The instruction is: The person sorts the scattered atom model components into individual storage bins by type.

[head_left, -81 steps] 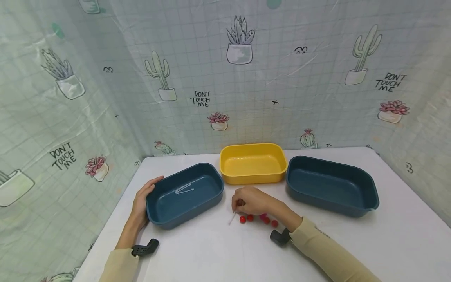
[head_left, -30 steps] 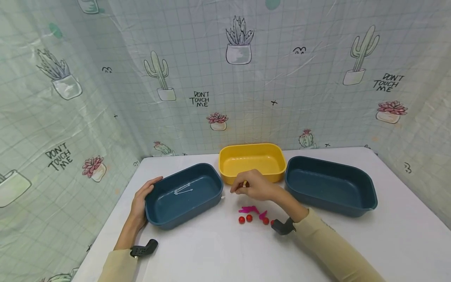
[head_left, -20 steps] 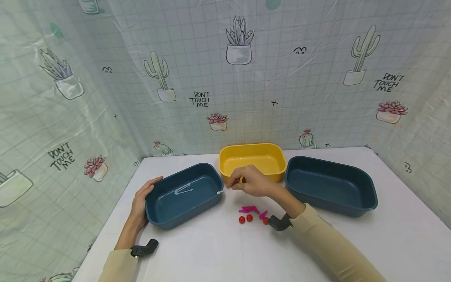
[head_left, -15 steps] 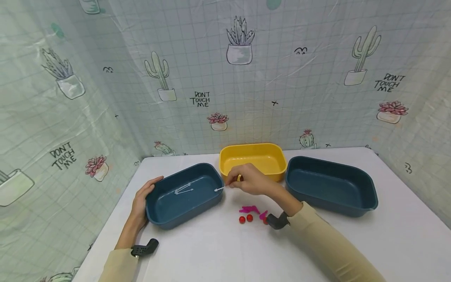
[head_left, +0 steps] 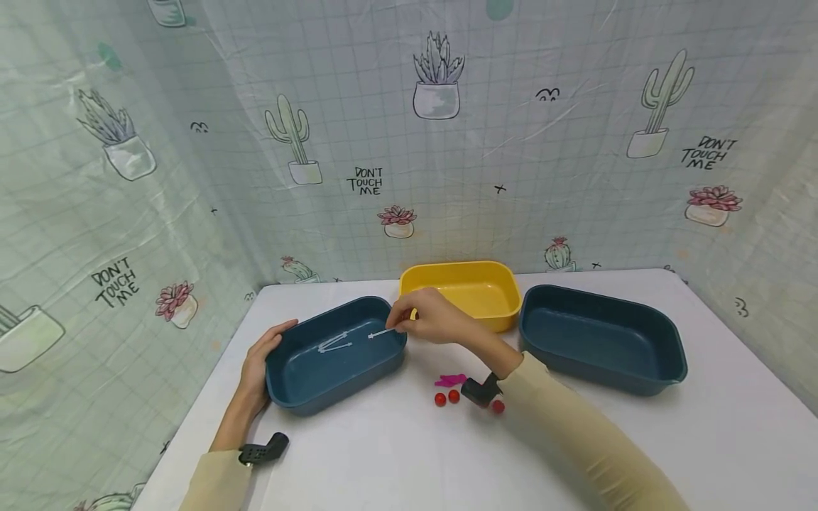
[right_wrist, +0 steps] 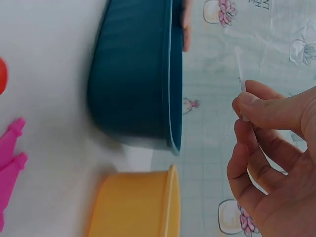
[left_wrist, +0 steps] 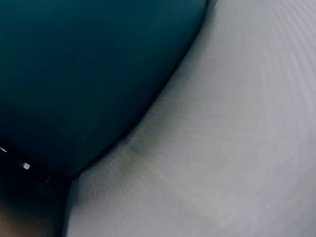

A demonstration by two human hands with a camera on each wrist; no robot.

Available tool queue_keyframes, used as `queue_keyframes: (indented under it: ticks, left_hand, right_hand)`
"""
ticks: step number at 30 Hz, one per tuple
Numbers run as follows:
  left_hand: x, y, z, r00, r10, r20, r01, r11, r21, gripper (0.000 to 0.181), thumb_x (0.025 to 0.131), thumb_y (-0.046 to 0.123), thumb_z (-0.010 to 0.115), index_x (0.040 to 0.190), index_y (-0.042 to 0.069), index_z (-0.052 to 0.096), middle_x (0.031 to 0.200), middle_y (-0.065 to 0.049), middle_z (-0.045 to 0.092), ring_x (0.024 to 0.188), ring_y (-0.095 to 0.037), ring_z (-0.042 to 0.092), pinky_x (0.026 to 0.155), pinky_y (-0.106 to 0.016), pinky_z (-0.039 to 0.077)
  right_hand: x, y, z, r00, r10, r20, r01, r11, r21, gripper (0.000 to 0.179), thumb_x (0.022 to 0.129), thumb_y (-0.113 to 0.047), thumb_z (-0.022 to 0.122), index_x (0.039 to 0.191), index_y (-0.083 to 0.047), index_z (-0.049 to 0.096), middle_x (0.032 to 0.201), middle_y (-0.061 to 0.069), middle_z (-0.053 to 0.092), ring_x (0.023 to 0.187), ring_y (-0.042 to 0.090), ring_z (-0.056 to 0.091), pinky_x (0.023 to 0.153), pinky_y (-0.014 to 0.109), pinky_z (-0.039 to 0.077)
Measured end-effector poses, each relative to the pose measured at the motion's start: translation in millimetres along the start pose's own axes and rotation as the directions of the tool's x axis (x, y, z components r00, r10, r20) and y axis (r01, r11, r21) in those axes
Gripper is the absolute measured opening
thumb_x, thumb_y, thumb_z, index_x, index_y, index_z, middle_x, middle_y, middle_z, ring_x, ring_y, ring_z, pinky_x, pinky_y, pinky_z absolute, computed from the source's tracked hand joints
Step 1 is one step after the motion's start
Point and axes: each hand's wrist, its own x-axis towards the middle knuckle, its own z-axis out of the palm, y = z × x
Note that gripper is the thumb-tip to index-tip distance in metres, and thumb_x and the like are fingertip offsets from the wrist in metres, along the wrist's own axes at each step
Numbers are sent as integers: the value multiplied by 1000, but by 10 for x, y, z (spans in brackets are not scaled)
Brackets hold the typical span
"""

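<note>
My right hand (head_left: 428, 316) pinches a thin white stick (head_left: 378, 333) with a small knob at its end, thumb against index finger. In the head view it overlaps the right end of the left blue bin (head_left: 348, 387), the stick pointing inward. The right wrist view puts the stick (right_wrist: 241, 69) above the level of the bin's rim. Several similar white sticks (head_left: 335, 347) lie on that bin's floor. Against the bin's left end rests my left hand (head_left: 257, 362), fingers along the outer wall up to the rim; its thumb is hidden.
Behind the right hand stands a yellow bin (head_left: 473, 324), with another blue bin (head_left: 594, 365) to its right. Pink plastic pieces (head_left: 450, 380) and several red balls (head_left: 440, 399) lie on the white table, partly hidden by the right wrist's camera (head_left: 479, 390).
My right hand picked up the white stick from the table and carried it up and left, past the left blue bin's right rim. The left hand has stayed at that bin.
</note>
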Motion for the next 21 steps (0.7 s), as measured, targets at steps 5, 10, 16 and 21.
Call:
queue_keyframes:
  ticks: [5, 10, 16, 21]
  left_hand:
    - [10, 7, -11, 1000, -2, 4, 2, 1000, -8, 51, 114, 34, 27, 157, 12, 44, 165, -7, 38, 144, -6, 40, 103, -6, 38]
    - [21, 6, -2, 1000, -6, 0, 6, 1000, -14, 50, 114, 32, 27, 156, 12, 44, 164, -7, 39, 143, -5, 41, 104, -6, 38]
    - [29, 8, 0, 1000, -8, -2, 8, 1000, -10, 50, 114, 31, 26, 156, 13, 45, 164, -6, 40, 146, -9, 39, 104, -6, 38]
    - [33, 4, -8, 1000, -3, -2, 3, 1000, -11, 50, 114, 32, 26, 156, 13, 45, 164, -6, 40, 146, -8, 39, 105, -6, 38]
  right_hand:
    - [145, -38, 50, 1000, -21, 13, 21, 1000, -7, 14, 95, -2, 70, 101, -10, 80, 97, -1, 76, 89, 13, 63, 81, 20, 56]
    - [264, -77, 108, 999, -13, 29, 13, 1000, 1, 13, 95, -2, 71, 102, -8, 80, 96, -1, 76, 90, 13, 63, 81, 20, 55]
    - [408, -102, 187, 998, 29, 55, -31, 999, 28, 15, 97, -3, 69, 104, -12, 80, 100, -1, 77, 90, 13, 63, 81, 20, 56]
    - [517, -129, 239, 995, 68, 74, -71, 997, 36, 16, 96, -2, 68, 105, -10, 80, 101, 1, 78, 90, 14, 64, 80, 19, 56]
